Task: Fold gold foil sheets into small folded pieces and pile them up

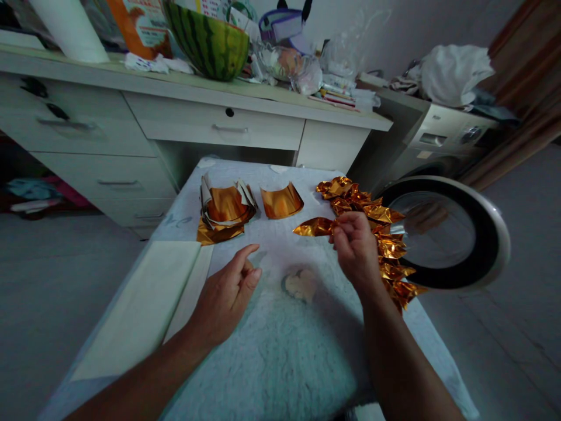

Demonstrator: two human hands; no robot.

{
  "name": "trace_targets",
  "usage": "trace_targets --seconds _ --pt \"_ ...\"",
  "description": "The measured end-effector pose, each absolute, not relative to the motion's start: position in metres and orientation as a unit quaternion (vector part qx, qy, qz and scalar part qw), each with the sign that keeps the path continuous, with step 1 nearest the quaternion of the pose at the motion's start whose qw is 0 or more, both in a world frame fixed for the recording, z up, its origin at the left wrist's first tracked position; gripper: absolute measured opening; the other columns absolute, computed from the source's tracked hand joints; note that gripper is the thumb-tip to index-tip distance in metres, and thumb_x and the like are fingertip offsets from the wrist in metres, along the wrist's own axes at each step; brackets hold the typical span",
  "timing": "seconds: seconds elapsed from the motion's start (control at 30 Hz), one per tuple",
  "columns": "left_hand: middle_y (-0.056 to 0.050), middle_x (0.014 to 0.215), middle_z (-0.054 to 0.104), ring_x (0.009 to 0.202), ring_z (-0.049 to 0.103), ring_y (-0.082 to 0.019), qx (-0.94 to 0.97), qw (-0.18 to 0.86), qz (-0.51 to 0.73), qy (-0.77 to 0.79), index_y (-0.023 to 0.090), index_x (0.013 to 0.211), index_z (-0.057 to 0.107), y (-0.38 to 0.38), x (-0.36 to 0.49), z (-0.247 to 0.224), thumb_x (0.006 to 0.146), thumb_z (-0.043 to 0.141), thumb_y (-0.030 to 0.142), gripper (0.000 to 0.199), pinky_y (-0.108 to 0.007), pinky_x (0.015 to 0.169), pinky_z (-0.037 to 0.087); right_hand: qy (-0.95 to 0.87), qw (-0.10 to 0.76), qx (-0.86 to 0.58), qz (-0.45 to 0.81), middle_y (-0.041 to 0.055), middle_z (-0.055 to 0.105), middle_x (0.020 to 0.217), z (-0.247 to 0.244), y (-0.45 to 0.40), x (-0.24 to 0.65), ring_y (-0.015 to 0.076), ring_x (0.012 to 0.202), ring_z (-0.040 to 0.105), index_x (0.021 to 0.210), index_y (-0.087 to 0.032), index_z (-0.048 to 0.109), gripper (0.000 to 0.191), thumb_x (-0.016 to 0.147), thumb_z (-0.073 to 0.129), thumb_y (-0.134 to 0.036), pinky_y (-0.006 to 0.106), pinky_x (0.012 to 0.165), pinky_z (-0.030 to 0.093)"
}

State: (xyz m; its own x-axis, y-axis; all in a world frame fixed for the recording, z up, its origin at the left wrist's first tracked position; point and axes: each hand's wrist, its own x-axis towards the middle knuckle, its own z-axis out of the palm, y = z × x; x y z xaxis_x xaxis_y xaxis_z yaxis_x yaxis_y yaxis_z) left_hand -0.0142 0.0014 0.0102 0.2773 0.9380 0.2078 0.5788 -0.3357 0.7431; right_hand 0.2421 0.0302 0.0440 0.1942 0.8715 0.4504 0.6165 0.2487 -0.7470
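Observation:
My right hand [356, 248] pinches one end of a folded gold foil paper [313, 227], whose pointed end sticks out to the left over the cloth. Right beside that hand lies a long pile of folded gold foil pieces [392, 245]. My left hand [231, 292] hovers over the table with nothing in it, thumb and index finger apart, the other fingers partly hidden. Beyond it stands a stack of curved gold foil sheets [225, 204] with pale backs. A single curved gold sheet [281, 202] rests to the right of that stack.
A pale cloth covers the table [263, 356]. White paper sheets [140, 310] lie along its left edge. At the right, a washing machine door [442, 234] hangs open close to the foil pile. Behind is a drawer cabinet [228, 126] bearing a cut watermelon [210, 44] and clutter.

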Motion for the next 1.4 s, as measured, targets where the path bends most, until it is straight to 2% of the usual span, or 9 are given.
trace_targets --seconds 0.13,0.27,0.5,0.67,0.9,1.0,1.13,1.23,1.4 --pt "0.003 0.075 0.059 0.067 0.062 -0.016 0.753 0.279 0.315 0.506 0.02 0.133 0.044 0.002 -0.014 0.009 0.099 0.04 0.041 0.041 -0.027 0.065 0.046 -0.555 0.526 -0.644 0.033 -0.001 0.064 0.066 0.072 0.026 0.282 0.0143 0.058 0.06 0.094 -0.021 0.054 0.009 0.086 0.054 -0.024 0.025 0.055 0.043" --pt "0.004 0.074 0.06 0.067 0.061 -0.016 0.759 0.282 0.299 0.504 0.02 0.13 0.047 0.002 -0.014 0.007 0.098 0.04 0.039 0.038 -0.028 0.065 0.045 -0.516 0.509 -0.687 -0.051 -0.0017 0.062 0.067 0.093 0.038 0.323 0.0145 0.057 0.059 0.089 -0.02 0.057 0.011 0.082 0.058 -0.028 0.027 0.055 0.045" --pt "0.004 0.075 0.061 0.069 0.062 -0.016 0.768 0.283 0.277 0.504 0.02 0.13 0.049 0.003 -0.015 0.003 0.098 0.042 0.038 0.038 -0.029 0.067 0.045 -0.526 0.342 -0.765 -0.142 0.0033 0.062 0.067 0.104 0.094 0.363 0.0209 0.068 0.058 0.081 -0.02 0.06 0.009 0.076 0.053 -0.018 0.034 0.069 0.044" --pt "0.004 0.074 0.06 0.068 0.062 -0.016 0.772 0.281 0.273 0.5 0.021 0.129 0.05 0.003 -0.015 0.002 0.097 0.043 0.037 0.036 -0.028 0.066 0.045 -0.524 0.273 -0.79 -0.165 0.0103 0.068 0.08 0.102 0.12 0.366 0.0249 0.075 0.06 0.081 -0.018 0.063 0.014 0.077 0.051 -0.017 0.037 0.075 0.044" --pt "0.004 0.071 0.06 0.065 0.061 -0.015 0.776 0.274 0.277 0.495 0.02 0.126 0.054 0.002 -0.015 0.004 0.096 0.044 0.033 0.034 -0.027 0.063 0.045 -0.54 0.229 -0.794 -0.159 0.0118 0.066 0.079 0.104 0.137 0.37 0.0273 0.077 0.061 0.092 -0.015 0.064 0.02 0.075 0.056 -0.02 0.041 0.076 0.045" --pt "0.004 0.071 0.061 0.065 0.062 -0.015 0.774 0.273 0.282 0.496 0.02 0.125 0.055 0.002 -0.015 0.005 0.096 0.044 0.032 0.033 -0.027 0.063 0.045 -0.544 0.258 -0.777 -0.183 0.0085 0.063 0.072 0.114 0.127 0.359 0.0273 0.074 0.06 0.099 -0.016 0.061 0.025 0.074 0.056 -0.022 0.042 0.075 0.045" --pt "0.003 0.072 0.064 0.066 0.064 -0.016 0.776 0.268 0.285 0.494 0.019 0.122 0.057 0.002 -0.014 0.005 0.096 0.045 0.031 0.031 -0.027 0.063 0.047 -0.593 0.319 -0.719 -0.172 0.003 0.06 0.067 0.124 0.102 0.32 0.021 0.063 0.056 0.097 -0.019 0.061 0.02 0.078 0.055 -0.022 0.037 0.07 0.043" --pt "0.0 0.077 0.068 0.07 0.066 -0.017 0.782 0.256 0.285 0.491 0.019 0.118 0.061 0.002 -0.014 0.004 0.095 0.046 0.03 0.029 -0.028 0.065 0.05 -0.669 0.324 -0.662 -0.101 0.0019 0.061 0.067 0.117 0.089 0.279 0.0174 0.06 0.055 0.096 -0.018 0.063 0.017 0.083 0.054 -0.023 0.031 0.064 0.04" --pt "-0.004 0.095 0.074 0.082 0.071 -0.018 0.792 0.239 0.297 0.478 0.019 0.112 0.064 0.004 -0.015 0.0 0.094 0.047 0.027 0.026 -0.031 0.075 0.054 -0.792 0.206 -0.573 0.025 0.0055 0.068 0.079 0.08 0.09 0.22 0.0181 0.072 0.059 0.088 -0.016 0.066 0.013 0.088 0.054 -0.019 0.029 0.069 0.041"
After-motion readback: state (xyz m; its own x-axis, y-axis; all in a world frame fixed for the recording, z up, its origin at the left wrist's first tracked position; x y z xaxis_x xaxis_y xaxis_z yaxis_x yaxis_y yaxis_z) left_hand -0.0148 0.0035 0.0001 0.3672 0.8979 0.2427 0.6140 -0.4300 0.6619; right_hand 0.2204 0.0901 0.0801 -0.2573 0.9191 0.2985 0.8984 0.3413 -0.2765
